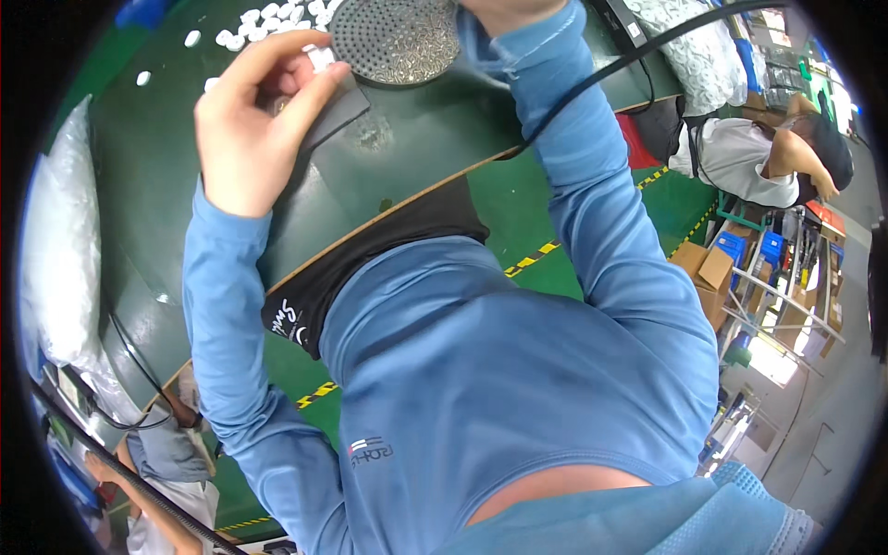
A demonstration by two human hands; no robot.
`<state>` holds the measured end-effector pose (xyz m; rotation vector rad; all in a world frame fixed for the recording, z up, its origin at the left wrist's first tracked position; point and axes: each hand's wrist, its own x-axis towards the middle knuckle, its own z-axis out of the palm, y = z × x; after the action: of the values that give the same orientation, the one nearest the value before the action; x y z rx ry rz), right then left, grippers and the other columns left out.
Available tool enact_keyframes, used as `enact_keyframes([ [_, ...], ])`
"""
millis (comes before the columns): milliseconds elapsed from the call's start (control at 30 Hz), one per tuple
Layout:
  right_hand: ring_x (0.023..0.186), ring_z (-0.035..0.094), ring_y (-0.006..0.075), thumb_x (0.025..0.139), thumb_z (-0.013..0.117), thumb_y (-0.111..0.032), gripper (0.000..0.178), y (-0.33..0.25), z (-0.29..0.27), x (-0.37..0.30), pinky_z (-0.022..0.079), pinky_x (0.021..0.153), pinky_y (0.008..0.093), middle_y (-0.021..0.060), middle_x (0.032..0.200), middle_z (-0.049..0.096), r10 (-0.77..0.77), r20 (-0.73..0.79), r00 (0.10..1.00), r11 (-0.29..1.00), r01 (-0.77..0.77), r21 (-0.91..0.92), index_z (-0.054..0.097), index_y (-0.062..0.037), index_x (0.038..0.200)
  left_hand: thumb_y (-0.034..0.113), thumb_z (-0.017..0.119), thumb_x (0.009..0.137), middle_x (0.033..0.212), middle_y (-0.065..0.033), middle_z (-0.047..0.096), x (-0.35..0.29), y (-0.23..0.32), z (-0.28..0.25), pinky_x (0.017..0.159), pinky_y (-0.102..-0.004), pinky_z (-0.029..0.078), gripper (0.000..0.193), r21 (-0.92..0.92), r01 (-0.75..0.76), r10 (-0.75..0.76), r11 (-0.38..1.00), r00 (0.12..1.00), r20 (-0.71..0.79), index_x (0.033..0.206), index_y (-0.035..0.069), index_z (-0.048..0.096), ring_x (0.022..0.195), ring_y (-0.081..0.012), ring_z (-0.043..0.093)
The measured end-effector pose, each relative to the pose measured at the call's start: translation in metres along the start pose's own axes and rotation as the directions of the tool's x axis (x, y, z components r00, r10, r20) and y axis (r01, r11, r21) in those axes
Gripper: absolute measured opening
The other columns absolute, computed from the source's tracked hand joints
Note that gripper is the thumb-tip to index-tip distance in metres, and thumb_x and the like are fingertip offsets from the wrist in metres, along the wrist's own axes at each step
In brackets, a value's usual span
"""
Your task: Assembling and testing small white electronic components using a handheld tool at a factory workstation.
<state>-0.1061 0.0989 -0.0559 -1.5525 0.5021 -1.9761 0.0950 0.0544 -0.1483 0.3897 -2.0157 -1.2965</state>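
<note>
My left hand (248,120) pinches a small white plastic piece (320,59) between thumb and forefinger; the other fingers curl in below. Under that hand lies a flat dark grey block (342,113), partly hidden by the thumb. Just right of the piece sits a round dark dish (354,35) with a dimpled bottom, holding many small metal parts (418,57) that look like screws. My right hand (514,13) is at the upper edge, beyond the dish's right side. Its fingers are cut off by the picture's edge.
Loose white pieces (268,15) are scattered on the green table (139,213) at the far left. Plastic-wrapped bags lie at the left (65,268) and far right (689,46). A black cable (638,51) crosses by my right arm. Other people sit at both sides.
</note>
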Motion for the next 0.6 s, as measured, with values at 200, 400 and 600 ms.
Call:
enact_keyframes([
  [200,0.048,0.051,0.0192,0.096,0.047,-0.076,0.068,0.021,-0.053,-0.002,0.044,0.054,0.0318,0.006,0.06,0.053,0.08,-0.304,0.949,0.996,-0.067,0.053,0.061,-0.0091,0.094,-0.012,0.07,0.09,0.116,-0.0173,0.071,0.002,0.012,-0.009,0.091,-0.0316,0.058,0.035,-0.433,0.034,-0.069,0.901,0.995,-0.065,0.125,-0.01,0.064,0.1,-0.0217,0.072],
  [400,0.052,0.053,0.0189,0.093,0.052,-0.076,0.074,-0.023,0.027,0.009,0.044,0.052,0.0299,0.009,0.068,0.057,0.44,-0.737,0.513,0.838,-0.53,0.132,0.06,-0.004,0.107,0.003,0.063,0.101,0.103,-0.0209,0.075,0.0,0.011,-0.019,0.091,-0.0348,0.058,0.024,-0.488,0.117,-0.158,0.865,0.987,-0.044,0.122,-0.01,0.065,0.095,-0.0252,0.075],
  [600,0.053,0.054,0.018,0.095,0.056,-0.071,0.071,0.019,-0.032,-0.01,0.045,0.05,0.0289,0.0096,0.067,0.056,0.053,-0.058,0.997,0.991,-0.06,-0.121,0.059,-0.0014,0.107,0.016,0.06,0.106,0.094,-0.0201,0.077,0.004,0.004,-0.023,0.083,-0.0333,0.058,0.027,-0.507,0.214,-0.26,0.835,0.965,-0.02,0.11,-0.009,0.069,0.087,-0.0235,0.075],
])
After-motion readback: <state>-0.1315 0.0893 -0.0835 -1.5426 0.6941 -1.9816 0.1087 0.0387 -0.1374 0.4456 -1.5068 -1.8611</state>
